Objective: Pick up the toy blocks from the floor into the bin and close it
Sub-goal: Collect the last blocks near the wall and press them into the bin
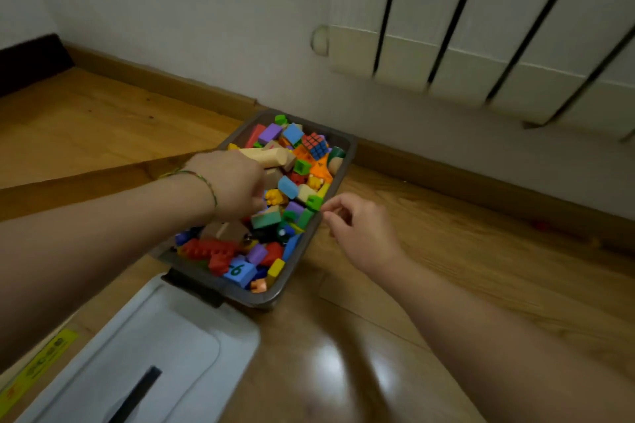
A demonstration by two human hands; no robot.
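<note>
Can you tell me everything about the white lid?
The lid is white and looks like smooth plastic. It has rounded corners, a raised panel in the middle and a dark slot in that panel. It is off the bin and lies flat on the wooden floor, in front of the bin's near end. Its far edge reaches the bin's black latch; whether they touch is unclear. The left hand and right hand are up at the bin, away from it.

green "6" on blue block [239, 272]
</note>
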